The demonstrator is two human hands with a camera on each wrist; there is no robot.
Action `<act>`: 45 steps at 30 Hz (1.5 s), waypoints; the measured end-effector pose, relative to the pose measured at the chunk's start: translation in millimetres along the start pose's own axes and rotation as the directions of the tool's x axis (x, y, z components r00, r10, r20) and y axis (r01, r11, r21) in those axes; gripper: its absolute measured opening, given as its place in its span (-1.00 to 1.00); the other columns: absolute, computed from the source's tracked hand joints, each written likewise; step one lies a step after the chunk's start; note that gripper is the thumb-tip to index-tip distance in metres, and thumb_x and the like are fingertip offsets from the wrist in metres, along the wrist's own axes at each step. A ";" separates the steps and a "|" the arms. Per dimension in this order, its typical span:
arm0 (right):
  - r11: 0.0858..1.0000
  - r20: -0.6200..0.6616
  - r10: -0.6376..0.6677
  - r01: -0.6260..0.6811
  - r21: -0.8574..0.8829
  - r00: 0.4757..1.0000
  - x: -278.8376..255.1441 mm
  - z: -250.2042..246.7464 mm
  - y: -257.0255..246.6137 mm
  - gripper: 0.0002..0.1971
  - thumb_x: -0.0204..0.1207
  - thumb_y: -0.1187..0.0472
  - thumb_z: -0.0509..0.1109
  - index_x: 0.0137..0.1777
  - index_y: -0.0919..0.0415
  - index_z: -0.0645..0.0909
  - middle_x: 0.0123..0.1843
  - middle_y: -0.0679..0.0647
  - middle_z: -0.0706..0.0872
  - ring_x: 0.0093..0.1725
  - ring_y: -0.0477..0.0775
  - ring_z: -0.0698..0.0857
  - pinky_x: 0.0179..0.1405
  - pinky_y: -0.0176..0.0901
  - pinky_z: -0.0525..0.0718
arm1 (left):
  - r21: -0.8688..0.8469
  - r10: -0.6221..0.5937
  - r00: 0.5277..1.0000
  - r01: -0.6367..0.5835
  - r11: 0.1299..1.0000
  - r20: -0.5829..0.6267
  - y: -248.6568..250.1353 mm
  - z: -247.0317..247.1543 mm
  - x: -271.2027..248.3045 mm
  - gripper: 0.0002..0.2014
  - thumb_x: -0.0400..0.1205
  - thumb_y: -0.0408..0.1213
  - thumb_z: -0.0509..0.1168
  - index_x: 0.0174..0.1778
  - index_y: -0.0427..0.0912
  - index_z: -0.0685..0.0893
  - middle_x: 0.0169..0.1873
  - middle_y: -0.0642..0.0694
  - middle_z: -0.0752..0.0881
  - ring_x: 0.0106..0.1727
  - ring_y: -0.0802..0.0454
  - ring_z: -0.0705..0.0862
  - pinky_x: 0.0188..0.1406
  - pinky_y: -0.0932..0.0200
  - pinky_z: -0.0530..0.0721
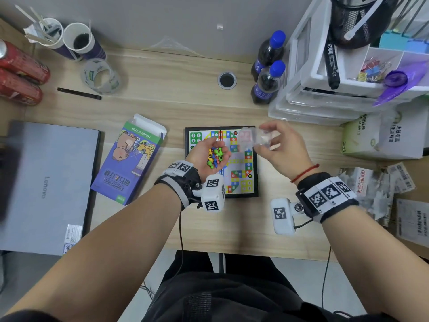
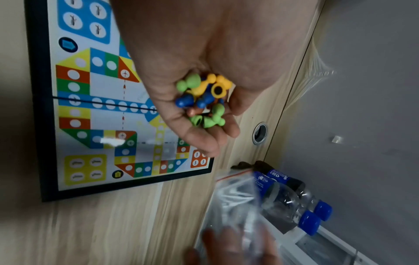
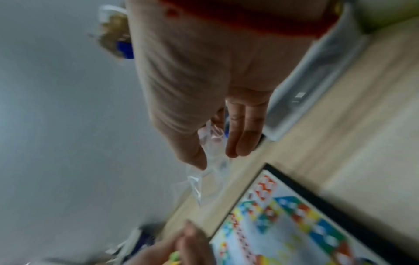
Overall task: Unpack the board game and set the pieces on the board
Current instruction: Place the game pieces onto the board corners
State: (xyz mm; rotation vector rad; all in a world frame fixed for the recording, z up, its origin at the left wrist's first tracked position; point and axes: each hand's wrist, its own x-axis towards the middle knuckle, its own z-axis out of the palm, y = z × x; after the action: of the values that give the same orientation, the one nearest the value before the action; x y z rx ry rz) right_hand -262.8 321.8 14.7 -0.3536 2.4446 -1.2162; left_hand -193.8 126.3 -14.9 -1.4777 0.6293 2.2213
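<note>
The unfolded game board lies flat on the wooden desk, black-framed with coloured squares. Above its left half my left hand is cupped palm up, and several small green, yellow, blue and reddish pawns lie heaped in it. My right hand hovers over the board's far right corner, pinching a clear, crumpled plastic bag between thumb and fingers. No pawn stands on the board.
The opened game box lies left of the board, a closed laptop further left. Two blue-capped bottles and white drawers stand behind right. Cups, tape rolls, red cans and a pen lie at back left.
</note>
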 end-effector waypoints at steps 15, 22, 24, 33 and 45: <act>0.988 0.085 -0.033 0.046 -0.149 0.996 -4.5 22.6 0.0 -0.74 0.37 0.07 0.56 0.02 0.09 0.68 -0.08 0.01 0.68 -0.25 -0.01 0.68 -0.10 -0.10 0.70 | 0.021 0.054 0.990 -0.057 0.998 0.130 -15.8 -4.0 -15.4 -0.72 0.75 -0.29 0.16 0.01 -0.42 0.69 -0.07 -0.33 0.77 -0.05 -0.16 0.79 0.04 0.07 0.78; 0.952 0.279 -0.103 0.176 -0.251 0.955 -1.0 48.7 -22.4 -0.80 0.37 0.15 0.58 -0.02 0.11 0.75 -0.15 -0.07 0.63 -0.29 -0.15 0.58 -0.11 -0.31 0.57 | 0.083 0.087 0.973 -0.107 0.991 0.215 -14.9 -2.9 -22.9 -0.75 0.77 -0.32 0.13 0.08 -0.39 0.67 -0.04 -0.25 0.78 -0.14 -0.01 0.82 0.04 0.15 0.76; 0.947 0.280 -0.115 0.190 -0.258 0.953 -2.2 50.3 -23.3 -0.86 0.40 0.18 0.55 -0.06 0.13 0.75 -0.18 -0.07 0.65 -0.27 -0.12 0.60 -0.10 -0.25 0.59 | 0.110 0.094 0.967 -0.123 0.986 0.238 -16.2 -4.8 -25.4 -0.74 0.78 -0.33 0.11 0.19 -0.41 0.64 0.02 -0.23 0.76 -0.11 0.02 0.81 0.01 0.20 0.76; 0.981 0.215 -0.075 0.111 -0.160 0.974 -6.1 49.0 -23.6 -0.95 0.45 0.22 0.52 -0.12 0.11 0.73 -0.32 -0.07 0.76 -0.37 -0.33 0.66 -0.26 -0.65 0.52 | 0.218 0.191 0.958 -0.238 0.947 0.215 -20.2 -21.1 -27.3 -0.68 0.79 -0.36 0.10 0.40 -0.42 0.56 0.02 -0.25 0.74 -0.02 -0.05 0.76 0.06 0.21 0.77; 0.935 0.336 -0.169 0.259 -0.244 0.927 -5.0 63.9 -34.0 -0.92 0.42 0.13 0.53 -0.10 0.05 0.74 -0.19 -0.12 0.75 -0.17 -0.07 0.69 -0.08 -0.20 0.63 | 0.269 0.170 0.957 -0.233 0.935 0.236 -15.4 -36.2 -37.7 -0.68 0.79 -0.33 0.09 0.36 -0.41 0.58 -0.04 -0.18 0.78 -0.11 0.04 0.81 -0.03 0.20 0.77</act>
State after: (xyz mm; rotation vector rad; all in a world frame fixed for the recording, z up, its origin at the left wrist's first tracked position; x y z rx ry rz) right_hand -228.1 258.3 8.0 -0.8513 2.3424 -0.8061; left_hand -144.5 115.4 5.5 -1.0556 1.0305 2.2718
